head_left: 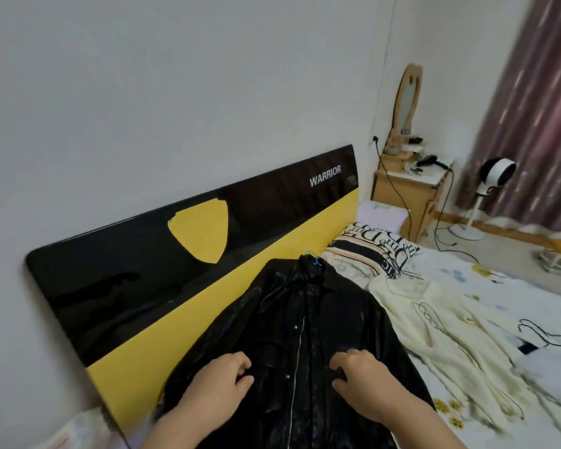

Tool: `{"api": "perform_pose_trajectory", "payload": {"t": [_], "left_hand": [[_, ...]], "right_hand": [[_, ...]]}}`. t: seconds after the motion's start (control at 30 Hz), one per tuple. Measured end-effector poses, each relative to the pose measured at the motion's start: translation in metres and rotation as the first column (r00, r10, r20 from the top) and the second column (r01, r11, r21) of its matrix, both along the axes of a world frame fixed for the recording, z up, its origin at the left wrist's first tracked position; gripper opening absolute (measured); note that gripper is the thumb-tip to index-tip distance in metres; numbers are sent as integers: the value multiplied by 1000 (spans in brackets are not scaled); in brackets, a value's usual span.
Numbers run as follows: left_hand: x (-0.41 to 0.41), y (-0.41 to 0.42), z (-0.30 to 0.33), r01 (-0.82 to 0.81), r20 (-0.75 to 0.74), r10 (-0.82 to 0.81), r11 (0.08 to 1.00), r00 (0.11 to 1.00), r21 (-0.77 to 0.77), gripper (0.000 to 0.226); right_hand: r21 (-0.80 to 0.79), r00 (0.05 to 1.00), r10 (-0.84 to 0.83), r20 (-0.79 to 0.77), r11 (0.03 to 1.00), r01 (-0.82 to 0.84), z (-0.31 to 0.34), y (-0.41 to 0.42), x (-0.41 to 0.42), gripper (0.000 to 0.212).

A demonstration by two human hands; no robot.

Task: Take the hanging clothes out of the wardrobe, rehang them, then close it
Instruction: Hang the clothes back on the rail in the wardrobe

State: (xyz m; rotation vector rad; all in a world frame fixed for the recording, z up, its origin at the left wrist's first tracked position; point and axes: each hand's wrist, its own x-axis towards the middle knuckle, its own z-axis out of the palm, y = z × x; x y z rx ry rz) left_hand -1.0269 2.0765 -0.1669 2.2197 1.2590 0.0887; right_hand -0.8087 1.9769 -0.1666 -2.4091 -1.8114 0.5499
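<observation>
A glossy black jacket (292, 325) lies front up on the bed, collar toward the headboard. A blue hanger hook (314, 258) pokes out at its collar. My left hand (221, 384) rests on the jacket's left front with fingers loosely curled. My right hand (363, 380) sits on the right front, fingers bent and pressing into the fabric. A cream garment (434, 325) is spread on the bed just right of the jacket. The wardrobe is out of view.
A black and yellow headboard (162, 286) leans along the white wall at left. A printed pillow (370, 251) lies beyond the jacket. A wooden dresser (408, 192) with a mirror, a white fan (496, 176) and a striped curtain stand at the back right.
</observation>
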Motion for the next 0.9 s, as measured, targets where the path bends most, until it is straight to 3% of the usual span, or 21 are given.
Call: {"api": "perform_pose_trajectory", "payload": {"t": [0.37, 0.9], "left_hand": [[92, 125, -20, 141, 8, -142, 988, 990, 58, 26], [247, 294, -109, 80, -126, -60, 985, 990, 153, 29]], "right_hand": [[-15, 967, -255, -10, 967, 255, -35, 87, 85, 32], [-69, 946, -322, 17, 944, 323, -138, 269, 264, 34]]}}
